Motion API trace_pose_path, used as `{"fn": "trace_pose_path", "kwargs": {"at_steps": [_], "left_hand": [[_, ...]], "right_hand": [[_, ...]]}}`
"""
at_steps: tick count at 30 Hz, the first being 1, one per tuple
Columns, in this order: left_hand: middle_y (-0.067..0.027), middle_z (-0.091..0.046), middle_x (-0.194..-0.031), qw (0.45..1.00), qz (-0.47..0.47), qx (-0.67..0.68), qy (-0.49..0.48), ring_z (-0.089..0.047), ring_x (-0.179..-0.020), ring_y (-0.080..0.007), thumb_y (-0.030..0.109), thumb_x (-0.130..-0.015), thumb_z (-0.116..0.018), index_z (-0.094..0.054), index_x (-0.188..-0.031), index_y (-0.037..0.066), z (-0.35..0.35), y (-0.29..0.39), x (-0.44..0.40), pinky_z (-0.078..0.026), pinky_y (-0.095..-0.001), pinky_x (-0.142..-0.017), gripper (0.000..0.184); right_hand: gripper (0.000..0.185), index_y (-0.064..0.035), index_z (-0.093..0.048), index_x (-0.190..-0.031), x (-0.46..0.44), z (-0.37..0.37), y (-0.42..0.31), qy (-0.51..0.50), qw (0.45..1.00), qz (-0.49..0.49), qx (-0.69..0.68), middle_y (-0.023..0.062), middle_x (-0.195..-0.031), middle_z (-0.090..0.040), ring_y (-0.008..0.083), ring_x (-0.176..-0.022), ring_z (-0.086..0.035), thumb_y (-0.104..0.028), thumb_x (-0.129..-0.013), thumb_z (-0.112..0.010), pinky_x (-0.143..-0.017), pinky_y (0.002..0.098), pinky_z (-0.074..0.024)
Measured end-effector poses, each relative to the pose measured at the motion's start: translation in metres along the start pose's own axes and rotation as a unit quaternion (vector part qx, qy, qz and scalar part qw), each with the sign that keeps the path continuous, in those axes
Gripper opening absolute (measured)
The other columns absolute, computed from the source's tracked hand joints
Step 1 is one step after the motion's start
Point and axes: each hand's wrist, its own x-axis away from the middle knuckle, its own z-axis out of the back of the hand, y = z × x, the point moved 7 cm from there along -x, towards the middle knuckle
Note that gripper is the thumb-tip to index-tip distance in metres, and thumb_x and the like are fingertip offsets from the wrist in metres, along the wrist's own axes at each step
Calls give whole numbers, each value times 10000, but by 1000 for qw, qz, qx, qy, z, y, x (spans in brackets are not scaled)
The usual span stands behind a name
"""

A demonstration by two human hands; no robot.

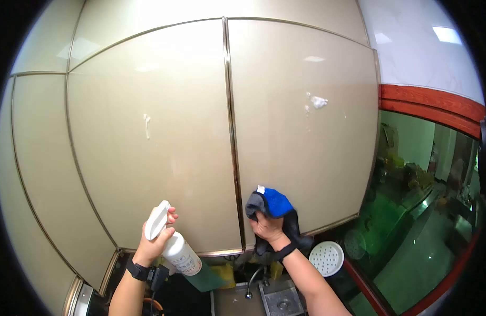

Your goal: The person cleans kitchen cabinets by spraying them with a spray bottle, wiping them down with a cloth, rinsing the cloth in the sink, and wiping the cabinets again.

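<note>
My left hand (157, 239) is wrapped round the neck of a white spray bottle (182, 255), under its white trigger head (157, 220). The bottle tilts, and its lower part looks green. In my right hand (267, 227) is a bunched blue and grey cloth (277, 203), held close to the lower part of the right cabinet door (301, 158); I cannot tell whether it touches. White foam (319, 102) sits high on that door, with thin drips beside it. Another foam streak (147, 126) runs down the left cabinet door (190, 158).
Below the doors is a metal sink (222, 303) with a faucet (249, 293). A white perforated strainer (326, 258) hangs or stands to its right. Yellow items (226, 275) are partly hidden behind the bottle. A red-framed window (433, 99) borders the right side.
</note>
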Motion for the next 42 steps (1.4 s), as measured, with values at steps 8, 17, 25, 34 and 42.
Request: {"fn": "trace_pose_path", "kwargs": {"at_steps": [8, 17, 25, 34, 42], "left_hand": [[-58, -542, -1038, 999, -11, -12, 40, -512, -1014, -161, 52, -742, -595, -523, -1197, 9, 15, -23, -30, -385, -318, -965, 463], [-76, -572, -997, 997, 36, 61, 35, -546, -985, -182, 24, -715, -575, -589, -921, 25, 31, -27, -44, -424, -329, -915, 207], [-52, -558, -924, 999, -13, -18, 33, -548, -967, -185, 4, -690, -591, -563, -1032, 4, 28, -21, -44, -431, -344, -918, 343], [-55, -578, -893, 999, 16, 8, 39, -558, -953, -192, -33, -660, -564, -540, -1137, -6, 27, -20, -46, -455, -350, -891, 478], [-57, -576, -889, 999, 31, 8, 38, -555, -959, -197, 4, -669, -585, -520, -1152, -29, 27, -21, -45, -445, -358, -909, 488]], "right_hand": [[478, -103, -547, -1296, -243, 104, 69, 112, 972, 22, 203, 201, -1419, -406, 377, -1309, -374, -332, -876, -551, -1089, 554, -236], [411, -14, -586, -1179, -270, 141, 142, 178, 925, 45, 332, 192, -1427, -401, 440, -1325, -311, -301, -914, -457, -1034, 698, -204], [407, -120, -622, -1157, -243, 59, -17, 61, 972, 192, 117, 137, -1209, -569, 353, -1171, -481, -366, -835, -586, -991, 559, -317], [494, -107, -545, -1272, -424, 134, 62, 208, 932, 178, 237, 159, -1339, -507, 341, -1231, -472, -444, -932, -420, -1035, 517, -340], [706, -28, -319, -1440, -411, 263, 269, 244, 922, -182, 238, 179, -1521, -257, 321, -1424, -201, -544, -963, -252, -1115, 567, -182]]}}
